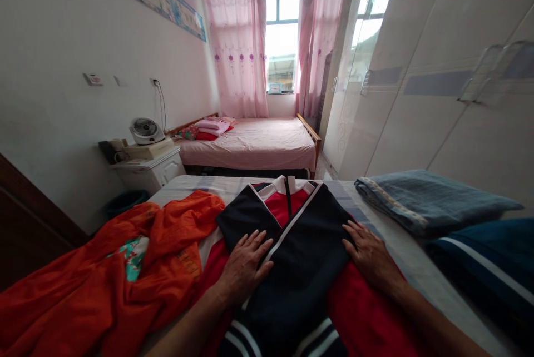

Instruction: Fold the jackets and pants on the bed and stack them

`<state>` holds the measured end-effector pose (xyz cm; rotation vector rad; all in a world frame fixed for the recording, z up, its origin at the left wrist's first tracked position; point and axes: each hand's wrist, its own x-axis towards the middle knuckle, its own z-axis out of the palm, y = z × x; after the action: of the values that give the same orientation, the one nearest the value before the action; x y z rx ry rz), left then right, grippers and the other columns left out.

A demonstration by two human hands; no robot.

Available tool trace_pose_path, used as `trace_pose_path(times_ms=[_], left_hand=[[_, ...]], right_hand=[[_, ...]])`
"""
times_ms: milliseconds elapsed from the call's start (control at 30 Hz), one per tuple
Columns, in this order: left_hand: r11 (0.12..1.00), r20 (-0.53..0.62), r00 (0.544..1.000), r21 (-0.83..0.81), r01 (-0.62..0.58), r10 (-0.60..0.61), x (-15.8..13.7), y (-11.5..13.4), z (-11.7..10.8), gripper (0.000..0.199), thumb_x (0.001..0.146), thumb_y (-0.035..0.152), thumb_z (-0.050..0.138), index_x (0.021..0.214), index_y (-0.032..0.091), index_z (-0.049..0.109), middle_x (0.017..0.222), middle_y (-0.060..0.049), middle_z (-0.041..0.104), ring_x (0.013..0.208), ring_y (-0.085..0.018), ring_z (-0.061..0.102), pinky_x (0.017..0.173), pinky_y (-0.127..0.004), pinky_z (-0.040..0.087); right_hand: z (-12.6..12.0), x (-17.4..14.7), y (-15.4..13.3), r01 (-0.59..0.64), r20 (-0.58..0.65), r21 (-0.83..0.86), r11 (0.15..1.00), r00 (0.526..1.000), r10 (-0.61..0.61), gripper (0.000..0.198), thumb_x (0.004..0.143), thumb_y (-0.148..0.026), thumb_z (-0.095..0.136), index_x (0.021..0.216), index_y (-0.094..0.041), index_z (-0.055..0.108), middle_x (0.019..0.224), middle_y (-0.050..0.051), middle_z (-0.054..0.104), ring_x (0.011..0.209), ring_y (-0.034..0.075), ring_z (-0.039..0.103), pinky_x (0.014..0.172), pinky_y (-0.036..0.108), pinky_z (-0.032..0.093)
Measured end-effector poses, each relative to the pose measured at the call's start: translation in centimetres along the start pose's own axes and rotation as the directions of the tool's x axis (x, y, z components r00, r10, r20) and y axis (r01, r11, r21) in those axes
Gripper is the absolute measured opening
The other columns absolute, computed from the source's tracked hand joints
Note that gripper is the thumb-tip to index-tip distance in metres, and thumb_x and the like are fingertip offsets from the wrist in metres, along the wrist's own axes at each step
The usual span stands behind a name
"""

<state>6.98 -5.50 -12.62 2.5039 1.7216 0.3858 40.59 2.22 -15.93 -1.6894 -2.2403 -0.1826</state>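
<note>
A red and navy track jacket (300, 257) with white piping lies on the bed in front of me, its collar pointing away. Both navy sleeves are folded across the red front, crossing below the collar, with striped cuffs near the bottom of the view. My left hand (246, 259) rests flat on the left part of the folded sleeves, fingers stretched out. On the right edge of the jacket lies my right hand (369, 251), its fingers spread and pressing lightly on the navy cloth. Neither hand grips anything.
Crumpled orange clothing (167, 257) lies left of the jacket. To the right are a folded grey-blue cloth (442, 198) and a dark blue garment (492, 257) with a white stripe. Beyond stand a second bed (258, 143), a bedside cabinet (154, 168) with a fan (147, 130), and a wardrobe (417, 123).
</note>
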Motion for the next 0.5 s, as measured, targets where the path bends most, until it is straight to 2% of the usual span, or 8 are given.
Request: trace_pose_path(times_ms=[133,200,300,400,500], left_hand=[[1.000,0.000,1.000,-0.007,0.004,-0.004,0.0,-0.1,0.2,0.050,0.090,0.044,0.045,0.138,0.029,0.041,0.147,-0.004,0.037,0.136,-0.023,0.031,0.112,-0.045,0.025],[1.000,-0.002,1.000,-0.015,0.002,-0.002,0.0,-0.2,0.3,0.051,0.090,0.044,0.045,0.138,0.030,0.039,0.148,-0.003,0.035,0.136,-0.023,0.030,0.112,-0.045,0.025],[1.000,0.002,1.000,-0.026,0.006,-0.006,0.0,-0.3,0.4,0.051,0.090,0.045,0.044,0.139,0.031,0.038,0.148,-0.002,0.034,0.137,-0.022,0.029,0.113,-0.046,0.025],[0.999,0.021,1.000,-0.040,0.014,-0.013,0.1,-0.4,0.3,0.052,0.090,0.045,0.044,0.139,0.032,0.038,0.149,-0.002,0.033,0.137,-0.023,0.028,0.113,-0.046,0.025],[0.999,0.048,0.999,-0.043,0.024,-0.022,0.1,-0.4,0.2,0.053,0.089,0.045,0.045,0.140,0.031,0.037,0.149,-0.003,0.032,0.138,-0.023,0.028,0.113,-0.047,0.025]], right_hand=[[-1.7,2.2,0.1,-0.025,0.022,0.013,1.000,0.999,0.024,0.040,0.087,-0.039,0.042,0.118,-0.020,0.060,0.132,0.007,0.054,0.128,0.027,0.039,0.102,0.045,0.032],[-3.0,4.8,-0.2,-0.049,0.009,0.051,0.997,0.999,0.049,0.038,0.087,-0.040,0.043,0.115,-0.021,0.060,0.128,0.007,0.056,0.124,0.026,0.044,0.100,0.042,0.034],[-4.0,10.2,-1.1,-0.063,0.013,0.103,0.993,0.998,0.062,0.040,0.089,-0.037,0.041,0.121,-0.016,0.055,0.128,0.010,0.055,0.118,0.023,0.049,0.099,0.035,0.037],[-3.1,15.6,-2.4,-0.085,0.050,0.105,0.991,0.996,0.080,0.042,0.092,-0.035,0.040,0.124,-0.012,0.053,0.129,0.013,0.054,0.119,0.024,0.049,0.096,0.035,0.039],[-1.4,19.6,-3.7,-0.099,0.078,0.088,0.991,0.993,0.092,0.039,0.093,-0.035,0.040,0.120,-0.011,0.055,0.123,0.015,0.058,0.115,0.025,0.052,0.093,0.040,0.042]])
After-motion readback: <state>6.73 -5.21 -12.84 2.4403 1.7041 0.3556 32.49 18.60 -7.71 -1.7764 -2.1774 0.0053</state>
